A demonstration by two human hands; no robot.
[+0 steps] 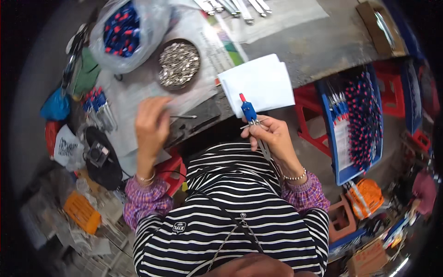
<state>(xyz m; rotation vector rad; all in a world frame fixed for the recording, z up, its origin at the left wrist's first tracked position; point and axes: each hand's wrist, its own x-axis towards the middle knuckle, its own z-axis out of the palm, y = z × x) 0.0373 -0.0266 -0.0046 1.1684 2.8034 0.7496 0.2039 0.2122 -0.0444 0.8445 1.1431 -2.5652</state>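
Note:
Pinched between the fingers of my right hand [273, 134] is a drawing compass [249, 111] with a blue head, a red tip and thin metal legs pointing down toward me. A thin metal pin sticks out sideways by those fingertips. Behind the compass lie white paper sheets [258, 83] at the bench edge. My left hand [151, 122] hovers over the left of the bench, its fingers smeared by motion, so whether it holds anything is unclear. Just right of it lies a slim metal rod [184, 116]. A round bowl [198, 69] full of small metal pieces stands beyond the left hand.
A clear plastic bag [150, 37] of blue and red plastic parts stands at the back left. Several compasses [99, 108] lie farther left. On the right is a blue crate [333, 152] packed with compasses, beside red stools [309, 122]. Metal legs [235, 8] lie at the far edge.

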